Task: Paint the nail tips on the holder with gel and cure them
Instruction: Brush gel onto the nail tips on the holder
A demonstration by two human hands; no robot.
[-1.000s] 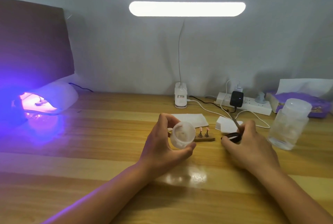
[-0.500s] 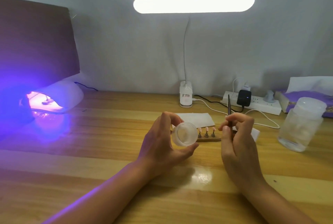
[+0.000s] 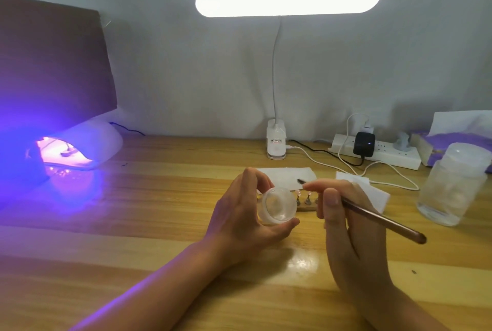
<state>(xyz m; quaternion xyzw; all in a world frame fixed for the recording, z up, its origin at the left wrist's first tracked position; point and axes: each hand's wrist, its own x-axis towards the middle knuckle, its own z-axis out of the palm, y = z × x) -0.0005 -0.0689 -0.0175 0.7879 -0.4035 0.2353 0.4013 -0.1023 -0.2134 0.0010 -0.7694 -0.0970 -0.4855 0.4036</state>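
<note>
My left hand (image 3: 239, 213) grips a small clear gel pot (image 3: 277, 205), tilted with its open mouth toward me. My right hand (image 3: 346, 227) pinches a thin brown brush (image 3: 383, 221) like a pen, its dark tip (image 3: 300, 181) pointing left just above the pot. Behind the pot, a wooden holder (image 3: 308, 207) on the desk carries small nail tips (image 3: 308, 197) on stands, partly hidden by both hands. At the far left a white curing lamp (image 3: 87, 144) glows purple, with something small inside it.
A desk lamp (image 3: 277, 141) stands at the back under its bright bar. A power strip (image 3: 378, 152) with cables lies right of it, a clear jar (image 3: 452, 187) and tissue box (image 3: 452, 141) at far right. White pads (image 3: 285, 175) lie behind the holder. A dark board (image 3: 53, 64) leans at left.
My right hand lifted the brush off the desk, stood it upright, then turned it so the tip points left above the pot. The left hand tilted the pot more toward me.
</note>
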